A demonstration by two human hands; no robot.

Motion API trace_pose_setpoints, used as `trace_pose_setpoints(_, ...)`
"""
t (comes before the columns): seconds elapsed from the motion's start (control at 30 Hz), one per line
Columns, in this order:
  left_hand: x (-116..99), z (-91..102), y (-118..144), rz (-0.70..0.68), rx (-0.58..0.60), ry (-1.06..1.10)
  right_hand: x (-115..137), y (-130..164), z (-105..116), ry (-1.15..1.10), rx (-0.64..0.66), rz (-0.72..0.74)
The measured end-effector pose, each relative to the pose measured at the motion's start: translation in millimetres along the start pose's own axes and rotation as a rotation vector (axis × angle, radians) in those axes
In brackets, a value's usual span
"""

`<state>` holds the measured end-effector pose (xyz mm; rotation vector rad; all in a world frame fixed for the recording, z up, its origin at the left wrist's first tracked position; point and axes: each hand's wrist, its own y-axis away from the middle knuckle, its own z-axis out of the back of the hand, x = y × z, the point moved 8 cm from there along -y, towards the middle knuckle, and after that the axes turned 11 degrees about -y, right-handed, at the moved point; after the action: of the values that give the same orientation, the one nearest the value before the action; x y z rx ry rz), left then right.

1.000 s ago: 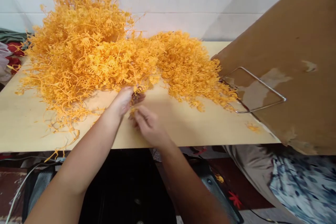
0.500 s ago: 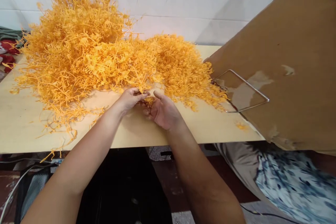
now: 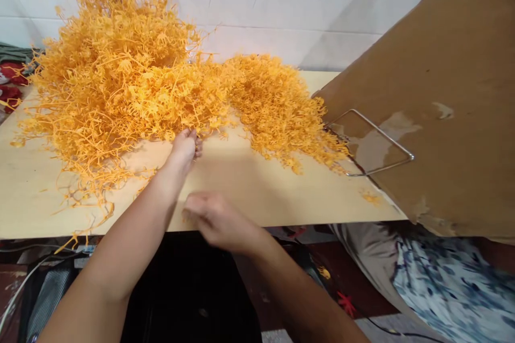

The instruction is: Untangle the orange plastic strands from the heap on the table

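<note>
Reaching our left hand (image 3: 184, 149), grip curled, contents unclear, into orange sprig pile (image 3: 129, 91) | right hand (image 3: 219, 221) nearer us, blurred, grip unclear | pile mostly unsorted

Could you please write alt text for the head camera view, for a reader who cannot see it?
A person's left hand reaches into the edge of a big pile of orange plastic sprigs on a pale table, while the right hand hovers blurred at the near edge. A tilted cardboard sheet with a wire loop stands at right.
</note>
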<state>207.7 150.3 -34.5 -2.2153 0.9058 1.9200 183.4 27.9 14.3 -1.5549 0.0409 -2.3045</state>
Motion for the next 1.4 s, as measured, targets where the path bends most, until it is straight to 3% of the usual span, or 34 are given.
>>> trace_pose_setpoints(0.07, -0.5, -4.0, -1.4, -0.029, 0.085, -0.073, 1.8, -0.7, 0.8, -0.08, 0.001, -0.042)
trace_pose_setpoints(0.23, -0.3, -23.4, 13.1, -0.171, 0.359, -0.413, -59.1, 7.2, 78.7, -0.654, -0.614, -0.373)
trace_pose_setpoints(0.33, -0.9, -29.6, 20.6, -0.209, 0.439, -0.572, -86.5, 13.7, 105.2, -0.864, -0.797, -0.452)
trace_pose_setpoints(0.43, -4.7, -32.3, 24.5, -0.244, 0.481, -0.677, -96.1, 9.5, 109.1, -0.896, -0.787, -0.505)
trace_pose_setpoints(0.6, -10.7, -36.2, 30.5, -0.337, 0.556, -0.777, -97.7, -4.7, 117.7, -0.557, -0.788, -0.512)
trace_pose_setpoints(0.73, -6.5, -35.5, 27.5, -0.312, 0.543, -0.787, -97.2, -8.6, 120.6, -0.501, -0.783, -0.436)
trace_pose_setpoints(0.93, -0.3, -26.5, 17.9, -0.099, 0.387, -0.392, -69.9, 4.0, 117.2, -0.391, -0.815, -0.18)
trace_pose_setpoints(1.07, -1.0, -16.4, 11.3, -0.05, 0.231, -0.201, -50.1, -0.7, 90.6, -0.235, -0.635, -0.077)
trace_pose_setpoints(1.2, -0.9, -4.2, 5.0, -0.076, 0.081, -0.089, -51.8, -3.8, 75.1, -0.147, -0.529, -0.107)
trace_pose_setpoints(1.4, -1.1, -8.7, 4.1, -0.161, 0.157, -0.067, -65.9, -6.3, 81.3, -0.31, -0.616, -0.213)
